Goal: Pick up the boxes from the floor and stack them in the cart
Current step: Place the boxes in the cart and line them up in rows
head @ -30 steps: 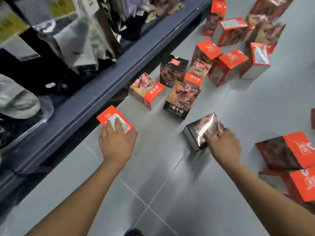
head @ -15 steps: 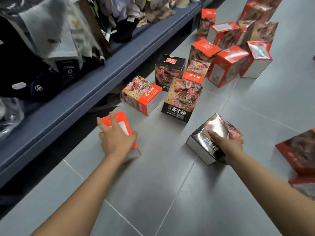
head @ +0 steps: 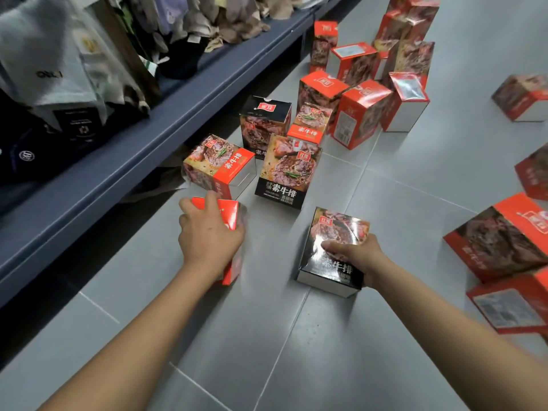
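The left hand [head: 207, 235] curls over the top of a red box [head: 230, 215], and at its three o'clock the right hand [head: 357, 256] clamps a glossy black box [head: 332, 229] by its near corner, both down at the floor [head: 296, 351], with the cart out of view. The wrap looks slick, so either one-handed hold could slip in the lift. The red box could also knock the orange box [head: 219, 164] at its twelve o'clock.
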### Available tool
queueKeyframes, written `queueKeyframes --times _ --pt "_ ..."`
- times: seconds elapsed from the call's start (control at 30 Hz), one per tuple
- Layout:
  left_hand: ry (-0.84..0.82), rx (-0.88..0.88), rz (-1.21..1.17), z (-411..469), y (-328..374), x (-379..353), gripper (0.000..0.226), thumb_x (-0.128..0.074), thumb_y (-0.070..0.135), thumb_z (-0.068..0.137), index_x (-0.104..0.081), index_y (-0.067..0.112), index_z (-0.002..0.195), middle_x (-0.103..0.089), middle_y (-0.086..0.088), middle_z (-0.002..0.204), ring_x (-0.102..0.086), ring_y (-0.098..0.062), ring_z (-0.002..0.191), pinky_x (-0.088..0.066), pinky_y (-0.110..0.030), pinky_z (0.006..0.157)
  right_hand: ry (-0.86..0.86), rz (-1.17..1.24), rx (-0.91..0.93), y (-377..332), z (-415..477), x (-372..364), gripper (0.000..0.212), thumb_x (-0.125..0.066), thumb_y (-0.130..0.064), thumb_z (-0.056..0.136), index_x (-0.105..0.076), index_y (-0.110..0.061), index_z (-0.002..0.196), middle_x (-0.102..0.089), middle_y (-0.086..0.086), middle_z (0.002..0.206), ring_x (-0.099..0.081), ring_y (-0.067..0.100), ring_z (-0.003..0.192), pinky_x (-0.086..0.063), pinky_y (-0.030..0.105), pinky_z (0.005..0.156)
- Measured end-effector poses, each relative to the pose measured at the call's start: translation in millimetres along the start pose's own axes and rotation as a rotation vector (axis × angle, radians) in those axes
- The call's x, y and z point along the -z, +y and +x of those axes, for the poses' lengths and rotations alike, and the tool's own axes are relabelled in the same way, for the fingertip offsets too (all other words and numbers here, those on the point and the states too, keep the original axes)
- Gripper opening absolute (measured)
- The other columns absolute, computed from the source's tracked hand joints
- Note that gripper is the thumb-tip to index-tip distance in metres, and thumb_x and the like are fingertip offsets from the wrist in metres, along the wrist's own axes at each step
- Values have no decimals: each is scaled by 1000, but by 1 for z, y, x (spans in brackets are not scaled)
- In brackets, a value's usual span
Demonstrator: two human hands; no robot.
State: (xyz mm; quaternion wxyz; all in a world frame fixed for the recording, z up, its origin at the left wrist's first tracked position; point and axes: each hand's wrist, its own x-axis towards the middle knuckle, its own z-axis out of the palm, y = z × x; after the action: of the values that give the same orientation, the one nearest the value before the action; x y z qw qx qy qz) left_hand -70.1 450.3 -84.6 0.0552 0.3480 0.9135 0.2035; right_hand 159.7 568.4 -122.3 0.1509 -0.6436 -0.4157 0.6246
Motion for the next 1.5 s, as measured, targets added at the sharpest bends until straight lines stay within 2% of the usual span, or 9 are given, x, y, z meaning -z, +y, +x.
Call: queueKeyframes --times 0.23,0.4,0.57,0.7,0.9,1.0,1.17,1.33,1.5 --pt "229 -268 -268 -40 -24 -24 73 -85 31 67 -39 9 119 -31 -20 133 -47 -39 117 -51 -45 83 -22 57 118 14 0 -2 75 -91 -10 60 -50 -5 122 -69 15 104 -72 26 82 -55 26 52" --pt "188 -191 -362 -63 -47 -26 77 -88 31 62 -39 12 120 -28 -12 142 -44 -28 123 -47 -37 85 -53 39 232 24 -3 -6 69 -90 -13 60 -55 -13 119 -71 10 106 -72 25 89 -60 39 76" --pt "147 -186 -405 -68 -53 -22 74 -86 30 66 -39 18 122 -30 -4 140 -42 -18 123 -40 -27 89 -81 27 360 30 -21 -9 63 -83 -4 70 -51 -16 123 -68 0 109 -69 12 91 -54 18 66" --pt "140 -160 -414 -69 -50 -22 73 -86 28 67 -40 17 122 -32 -4 137 -41 -13 121 -39 -24 89 -125 -6 401 39 -27 -6 71 -82 -6 72 -44 -22 130 -65 0 117 -67 13 99 -56 29 85" --pt "110 -137 -435 -69 -50 -21 79 -85 30 67 -37 21 129 -32 -3 138 -38 -4 118 -37 -25 94 -143 90 299 42 -26 1 98 -91 -5 57 -37 -23 137 -63 3 115 -71 8 83 -58 26 65" --pt "76 -110 -382 -67 -49 -15 87 -83 42 66 -34 21 135 -30 -3 141 -39 -14 124 -39 -30 95 -158 86 235 36 -21 10 112 -97 -20 40 -41 -18 137 -68 9 115 -72 21 89 -60 37 73" --pt "-44 -46 -25 -50 -34 6 105 -65 76 62 -22 33 147 -25 -13 149 -30 -35 135 -32 -49 106 -134 111 274 17 -24 18 63 -85 -1 63 -54 -19 115 -72 8 103 -73 19 81 -57 28 61" --pt "-323 -5 219 -21 -14 11 106 -63 70 71 6 46 147 -37 -13 134 -46 -38 118 -44 -43 89 -151 -21 297 -3 -20 8 91 -92 -6 56 -46 -22 133 -70 3 111 -72 20 91 -60 38 78" --pt "-405 74 162 -5 -7 42 97 -65 60 74 -6 46 149 -42 -12 126 -48 -36 115 -44 -39 87 -168 -27 260 -46 -44 -2 100 -92 -9 56 -40 -25 139 -67 3 117 -72 18 90 -60 33 70"
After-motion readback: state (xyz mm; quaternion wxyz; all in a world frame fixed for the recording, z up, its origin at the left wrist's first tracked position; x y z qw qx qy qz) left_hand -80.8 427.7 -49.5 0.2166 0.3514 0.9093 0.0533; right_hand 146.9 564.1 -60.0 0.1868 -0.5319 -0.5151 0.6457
